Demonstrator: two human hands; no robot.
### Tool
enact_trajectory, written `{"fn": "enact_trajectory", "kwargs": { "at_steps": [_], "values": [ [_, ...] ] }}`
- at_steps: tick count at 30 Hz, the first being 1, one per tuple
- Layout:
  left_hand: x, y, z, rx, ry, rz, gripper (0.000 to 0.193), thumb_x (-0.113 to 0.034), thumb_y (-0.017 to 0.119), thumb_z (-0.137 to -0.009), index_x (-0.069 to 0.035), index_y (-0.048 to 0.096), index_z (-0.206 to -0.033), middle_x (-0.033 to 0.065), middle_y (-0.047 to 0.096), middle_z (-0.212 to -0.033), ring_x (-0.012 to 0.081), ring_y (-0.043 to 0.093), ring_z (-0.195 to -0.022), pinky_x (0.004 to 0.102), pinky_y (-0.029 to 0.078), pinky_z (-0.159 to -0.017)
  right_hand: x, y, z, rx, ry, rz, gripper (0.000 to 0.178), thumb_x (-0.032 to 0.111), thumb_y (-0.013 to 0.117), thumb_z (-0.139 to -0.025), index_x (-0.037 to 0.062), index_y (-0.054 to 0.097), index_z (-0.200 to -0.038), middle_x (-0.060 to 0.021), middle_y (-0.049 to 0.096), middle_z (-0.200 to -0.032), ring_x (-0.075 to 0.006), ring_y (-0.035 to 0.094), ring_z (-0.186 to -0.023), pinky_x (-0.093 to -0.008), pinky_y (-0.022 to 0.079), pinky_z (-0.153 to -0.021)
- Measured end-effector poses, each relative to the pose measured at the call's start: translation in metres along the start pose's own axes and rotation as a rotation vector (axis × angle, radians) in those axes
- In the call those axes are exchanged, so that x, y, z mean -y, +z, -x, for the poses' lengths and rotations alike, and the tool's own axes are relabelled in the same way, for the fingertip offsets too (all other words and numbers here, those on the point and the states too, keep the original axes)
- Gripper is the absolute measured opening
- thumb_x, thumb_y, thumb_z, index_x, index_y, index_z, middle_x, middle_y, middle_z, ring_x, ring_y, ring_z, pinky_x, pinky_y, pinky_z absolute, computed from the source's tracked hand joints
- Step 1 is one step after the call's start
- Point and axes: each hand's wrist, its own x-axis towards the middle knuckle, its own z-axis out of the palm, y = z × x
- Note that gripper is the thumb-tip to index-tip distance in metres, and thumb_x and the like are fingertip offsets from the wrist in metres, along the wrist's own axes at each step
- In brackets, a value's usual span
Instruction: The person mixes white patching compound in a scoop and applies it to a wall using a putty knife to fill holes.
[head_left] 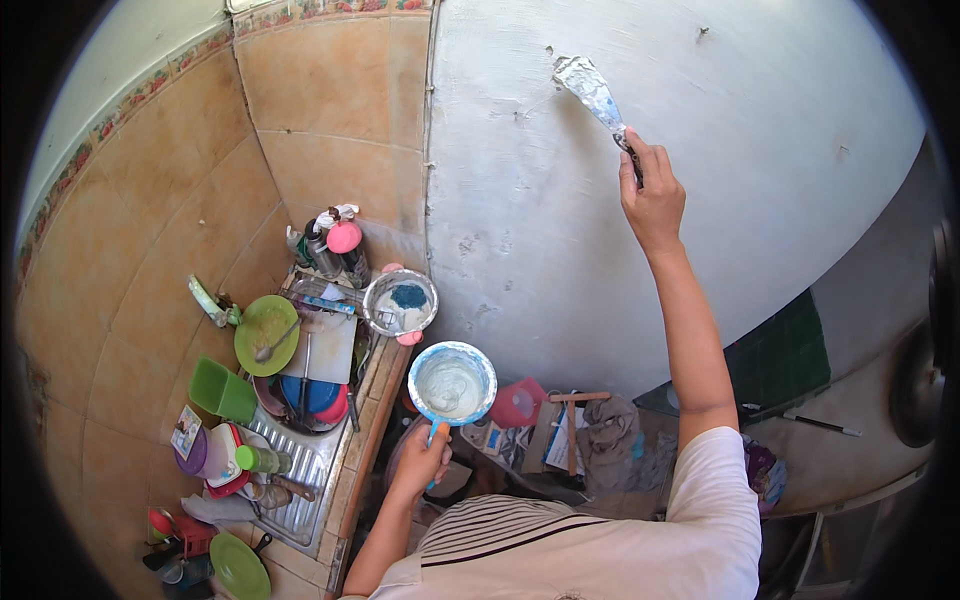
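My right hand (655, 195) is raised and closed round the dark handle of a putty knife (598, 95). White paste coats its blade, whose tip meets the pale wall (520, 190) beside a small chipped spot. Lower down, my left hand (422, 462) grips the blue handle of a round dipper (452, 384) with a white-smeared rim. Thick white putty (450, 388) lies inside it, and the dipper is held level in front of my body, apart from the wall.
At left, a steel sink (300, 480) on a tiled counter carries stacked dishes, a green plate (262, 335) and a green container (222, 390). A pot with pink handles (400, 303) stands at the counter's corner by the wall. Cloths (610, 435) and a pink container (517, 402) sit low beneath the wall.
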Motion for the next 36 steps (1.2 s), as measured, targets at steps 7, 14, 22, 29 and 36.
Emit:
{"fn": "enact_trajectory", "kwargs": {
  "at_steps": [7,14,22,29,36],
  "values": [
    [0.002,-0.002,-0.003,-0.005,-0.008,-0.009,0.026,-0.03,0.055,-0.108,-0.004,0.053,-0.103,0.0016,0.05,-0.062,0.0099,0.039,-0.039,0.0269,0.031,-0.037,0.0,0.031,0.001,0.031,0.083,0.059,0.036,0.014,0.069,-0.094,0.0171,0.068,-0.13,-0.0015,0.059,-0.088,-0.0189,0.061,-0.061,-0.033,0.05,-0.052],
    [-0.001,-0.001,0.001,-0.024,-0.005,0.013,0.03,-0.033,0.056,-0.108,-0.003,0.053,-0.103,0.0015,0.051,-0.061,0.0099,0.041,-0.039,0.027,0.031,-0.037,-0.005,0.029,0.033,-0.006,0.143,-0.123,0.036,0.009,0.067,-0.095,0.0137,0.067,-0.131,-0.003,0.063,-0.092,-0.0176,0.064,-0.065,-0.0338,0.052,-0.054],
    [-0.006,0.0,-0.001,-0.015,0.022,-0.019,0.03,-0.033,0.057,-0.107,-0.003,0.054,-0.1,0.001,0.051,-0.061,0.0098,0.042,-0.039,0.0271,0.031,-0.037,0.02,0.068,0.008,-0.04,0.207,-0.145,0.037,0.015,0.064,-0.099,0.0144,0.062,-0.136,-0.0056,0.061,-0.096,-0.0235,0.064,-0.067,-0.0368,0.054,-0.059],
    [-0.002,-0.001,0.004,-0.046,-0.001,-0.01,0.019,-0.022,0.051,-0.107,-0.004,0.052,-0.102,0.0026,0.05,-0.063,0.0109,0.04,-0.039,0.0274,0.032,-0.037,0.007,0.084,0.058,-0.022,0.272,-0.186,0.038,0.015,0.062,-0.101,0.0136,0.058,-0.138,-0.0072,0.063,-0.1,-0.0254,0.067,-0.073,-0.0381,0.056,-0.061],
    [-0.001,-0.005,0.004,-0.046,0.016,-0.014,0.026,-0.029,0.055,-0.107,-0.003,0.053,-0.102,0.0014,0.051,-0.062,0.0094,0.042,-0.04,0.027,0.032,-0.038,0.021,0.085,0.027,-0.114,0.207,-0.235,0.037,0.014,0.06,-0.102,0.0127,0.057,-0.138,-0.0083,0.062,-0.098,-0.0263,0.067,-0.073,-0.0394,0.056,-0.061]
  ]
}}
